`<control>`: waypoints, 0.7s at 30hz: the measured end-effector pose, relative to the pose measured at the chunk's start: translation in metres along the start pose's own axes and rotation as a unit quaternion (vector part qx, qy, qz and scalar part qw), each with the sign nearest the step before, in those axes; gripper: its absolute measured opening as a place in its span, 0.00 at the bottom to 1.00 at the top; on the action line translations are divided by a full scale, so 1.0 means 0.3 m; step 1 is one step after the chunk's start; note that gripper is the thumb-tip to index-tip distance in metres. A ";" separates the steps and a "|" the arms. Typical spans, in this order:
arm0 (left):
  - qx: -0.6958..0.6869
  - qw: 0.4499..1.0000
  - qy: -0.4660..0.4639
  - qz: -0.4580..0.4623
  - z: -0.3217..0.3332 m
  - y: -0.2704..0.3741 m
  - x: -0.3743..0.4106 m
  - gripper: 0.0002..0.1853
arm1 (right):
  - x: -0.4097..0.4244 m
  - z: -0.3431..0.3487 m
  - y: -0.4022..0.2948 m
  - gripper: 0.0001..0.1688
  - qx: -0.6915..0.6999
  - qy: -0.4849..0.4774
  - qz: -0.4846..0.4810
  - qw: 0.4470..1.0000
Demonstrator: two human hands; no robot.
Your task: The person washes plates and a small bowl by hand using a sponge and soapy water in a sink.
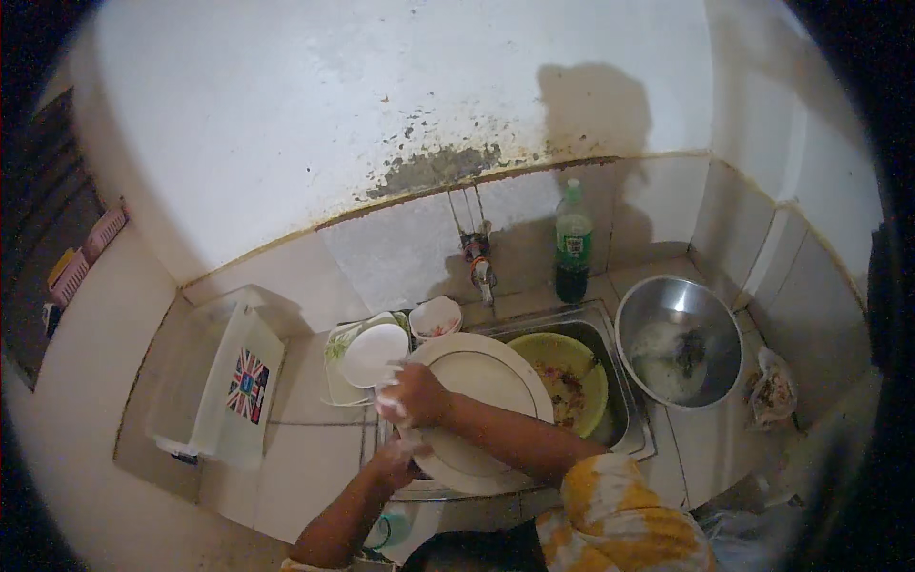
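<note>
A large pale round plate or tray (493,379) is tilted over the left part of the steel sink. At its lower left rim, my left hand (397,459) grips it. My right arm reaches across the plate, and my right hand (414,395) is curled at its left rim, covered in white suds. Whether a sponge is inside those fingers is hidden. Just left of my right hand, a small white dish (377,355) rests on a leaf-patterned plate (334,350). Behind the large plate stands a white bowl (436,317) with reddish bits in it.
A yellow-green basin (597,357) with food scraps sits in the sink (622,415) under a wall tap (483,275). Farther right are a green bottle (572,247), a steel basin (733,357) of cloudy water and a plastic bag (775,393). A clear plastic bin (214,379) stands left.
</note>
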State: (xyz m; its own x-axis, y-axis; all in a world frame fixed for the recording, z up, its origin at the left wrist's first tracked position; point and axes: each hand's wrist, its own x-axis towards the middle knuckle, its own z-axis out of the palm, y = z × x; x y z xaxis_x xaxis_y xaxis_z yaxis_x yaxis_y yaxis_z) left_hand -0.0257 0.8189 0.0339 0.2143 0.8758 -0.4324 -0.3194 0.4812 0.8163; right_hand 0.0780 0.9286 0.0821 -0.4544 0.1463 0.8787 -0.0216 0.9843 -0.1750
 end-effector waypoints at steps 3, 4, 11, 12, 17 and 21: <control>-0.059 0.995 0.064 0.052 0.011 -0.046 0.007 0.26 | -0.080 -0.034 0.130 0.13 -0.064 0.010 0.295 0.953; -0.060 0.994 0.071 0.064 0.017 -0.035 0.002 0.26 | -0.110 -0.055 0.193 0.14 -0.013 -0.079 0.527 0.846; -0.006 0.965 0.130 0.227 -0.031 -0.005 0.025 0.24 | -0.346 0.055 -0.033 0.30 -0.023 -0.250 0.197 0.948; 0.001 0.963 0.126 0.239 -0.038 -0.005 0.025 0.24 | -0.406 0.012 -0.023 0.31 -0.023 -0.240 0.118 0.963; 0.009 0.967 0.113 0.227 -0.035 -0.019 0.036 0.25 | -0.376 -0.081 0.197 0.30 -0.264 -0.125 0.325 0.899; -0.034 0.968 0.137 0.209 -0.022 -0.004 0.007 0.21 | -0.271 0.031 0.004 0.27 -0.105 -0.269 0.235 0.928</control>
State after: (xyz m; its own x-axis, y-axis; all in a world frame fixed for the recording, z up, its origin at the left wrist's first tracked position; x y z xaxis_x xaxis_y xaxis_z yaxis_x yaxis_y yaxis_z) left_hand -0.0311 0.8204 0.0296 -0.1968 0.9669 -0.1627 -0.3875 0.0757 0.9187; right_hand 0.1065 0.9169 0.0064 -0.7493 0.5501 0.3688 0.4397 0.8296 -0.3441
